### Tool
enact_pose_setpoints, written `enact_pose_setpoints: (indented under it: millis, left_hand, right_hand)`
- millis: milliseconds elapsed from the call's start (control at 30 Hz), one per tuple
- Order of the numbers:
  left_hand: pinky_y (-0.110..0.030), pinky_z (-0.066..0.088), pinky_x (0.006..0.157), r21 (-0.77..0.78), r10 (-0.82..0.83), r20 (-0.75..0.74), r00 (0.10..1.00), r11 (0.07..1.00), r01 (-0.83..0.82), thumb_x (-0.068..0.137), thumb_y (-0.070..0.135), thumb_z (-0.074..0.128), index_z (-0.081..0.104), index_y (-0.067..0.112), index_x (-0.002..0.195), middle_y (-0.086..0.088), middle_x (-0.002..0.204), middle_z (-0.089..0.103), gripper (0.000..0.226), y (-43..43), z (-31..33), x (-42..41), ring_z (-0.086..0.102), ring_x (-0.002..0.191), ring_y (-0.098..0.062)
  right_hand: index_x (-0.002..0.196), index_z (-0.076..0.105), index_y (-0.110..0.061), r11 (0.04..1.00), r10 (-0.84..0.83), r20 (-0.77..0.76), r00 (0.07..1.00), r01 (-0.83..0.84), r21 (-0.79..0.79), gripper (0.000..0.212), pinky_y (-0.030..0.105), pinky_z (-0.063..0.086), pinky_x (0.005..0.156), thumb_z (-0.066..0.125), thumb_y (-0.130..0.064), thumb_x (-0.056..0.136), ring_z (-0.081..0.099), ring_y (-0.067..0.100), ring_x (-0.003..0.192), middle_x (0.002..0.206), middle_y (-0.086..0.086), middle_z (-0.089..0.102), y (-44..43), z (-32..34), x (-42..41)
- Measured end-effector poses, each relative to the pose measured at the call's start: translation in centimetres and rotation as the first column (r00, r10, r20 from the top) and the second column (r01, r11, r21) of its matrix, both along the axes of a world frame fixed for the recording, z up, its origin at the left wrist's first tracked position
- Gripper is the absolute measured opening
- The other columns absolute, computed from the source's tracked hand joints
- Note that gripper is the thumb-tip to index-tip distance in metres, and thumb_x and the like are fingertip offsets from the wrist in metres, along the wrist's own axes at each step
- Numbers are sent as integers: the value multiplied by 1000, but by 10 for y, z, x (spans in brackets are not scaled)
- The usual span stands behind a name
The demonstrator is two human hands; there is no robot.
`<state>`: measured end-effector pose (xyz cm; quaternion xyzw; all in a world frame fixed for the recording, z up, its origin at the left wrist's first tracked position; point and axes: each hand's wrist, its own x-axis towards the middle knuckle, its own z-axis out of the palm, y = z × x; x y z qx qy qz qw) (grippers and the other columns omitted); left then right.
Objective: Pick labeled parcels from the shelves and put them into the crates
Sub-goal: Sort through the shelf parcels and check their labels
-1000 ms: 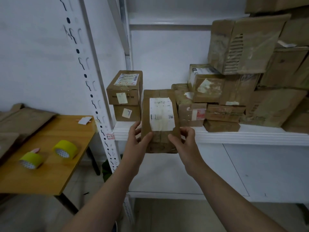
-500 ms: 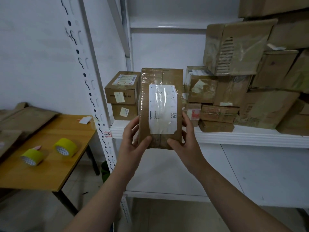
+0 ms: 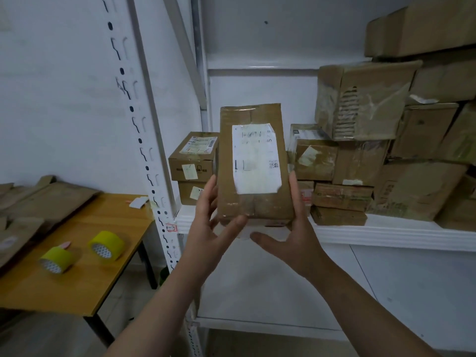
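Before shelf [image 3: 386,235], parcel [image 3: 253,163] was raised higher; gripped by left hand [image 3: 208,228], braced by flat right hand [image 3: 298,235], thumb released; crating judged next.

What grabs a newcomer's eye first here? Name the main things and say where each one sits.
At centre frame, a tall brown labeled parcel with a big white label is held upright between the left hand and the right hand, in front of the white shelf. To its right, worn cardboard boxes are piled on that shelf. At lower left, two yellow tape rolls lie on a wooden table.
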<state>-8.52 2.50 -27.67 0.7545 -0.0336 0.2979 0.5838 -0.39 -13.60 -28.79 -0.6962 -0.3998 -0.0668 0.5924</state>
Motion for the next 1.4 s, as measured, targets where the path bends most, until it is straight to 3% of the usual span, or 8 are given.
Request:
enact_pose_setpoints:
  millis: [100, 233, 300, 467, 567, 700, 1200, 1400]
  left_hand:
    - [-27, 47, 100, 145, 40, -17, 999, 989, -37, 78, 39, 67, 22, 51, 139, 36, 131, 38, 77, 10, 29, -1, 48, 121, 0]
    - [-29, 46, 99, 383, 275, 74, 959, 880, -281, 86, 28, 65, 31, 34, 144, 12, 134, 46, 67, 32, 70, 8, 49, 119, -7]
    - [-26, 39, 97, 518, 378, 168, 910, 752, -408, 89, 25, 63, 38, 24, 143, 5, 133, 49, 59, 46, 86, 15, 48, 117, -12]
    - [-49, 41, 95, 746, 496, 459, 737, 236, -623, 81, 20, 69, 55, 8, 128, -15, 127, 57, 50, 93, 96, 33, 50, 116, -36]
    - [-51, 31, 103, 782, 512, 494, 703, 91, -616, 80, 24, 70, 52, 8, 132, -14, 133, 54, 57, 114, 96, 37, 45, 125, -35]
    - [-54, 18, 105, 842, 490, 484, 725, -35, -539, 72, 19, 70, 52, 6, 132, -15, 132, 56, 64, 133, 94, 42, 47, 126, -36]
    - [-57, 25, 106, 857, 397, 484, 780, -38, -513, 81, 29, 62, 60, 14, 119, -10, 121, 61, 41, 141, 87, 63, 52, 119, -32]
    - [-57, 24, 105, 847, 329, 501, 801, 5, -532, 80, 31, 65, 63, 13, 115, -11, 121, 61, 39, 132, 101, 74, 53, 118, -33]
  right_hand:
    - [145, 18, -46, 996, -79, 127, 989, 74, 45, 91, 47, 42, 106, 75, -42, 73, 31, 17, 140, 153, 1, 27, 12, 27, 6]
    - [127, 37, -49, 991, -115, 132, 984, 105, 83, 70, 30, 41, 106, 77, -22, 76, 39, 4, 130, 140, -6, 41, 38, 66, 19]
    - [123, 39, -46, 987, -137, 94, 986, 127, 96, 70, 19, 42, 100, 78, -12, 76, 45, -5, 118, 127, -15, 46, 57, 79, 29]
    - [133, 39, -36, 985, -169, 49, 984, 166, 54, 72, 29, 44, 104, 79, -17, 77, 46, 4, 119, 136, -5, 42, 109, 96, 53]
    - [136, 38, -31, 985, -172, 75, 982, 170, 31, 72, 2, 36, 94, 78, -16, 78, 43, 2, 116, 136, -4, 41, 135, 107, 61]
    - [138, 37, -26, 974, -214, 83, 973, 219, -57, 70, 20, 39, 100, 76, -19, 80, 46, 11, 121, 135, -1, 45, 160, 104, 74]
    - [140, 35, -27, 920, -342, 168, 925, 366, -138, 60, 25, 43, 80, 65, -22, 89, 51, 13, 107, 132, 1, 46, 161, 89, 71]
    - [143, 32, -29, 869, -414, 293, 862, 470, -153, 58, 25, 40, 92, 59, -23, 92, 46, 12, 117, 137, -3, 41, 127, 107, 65]
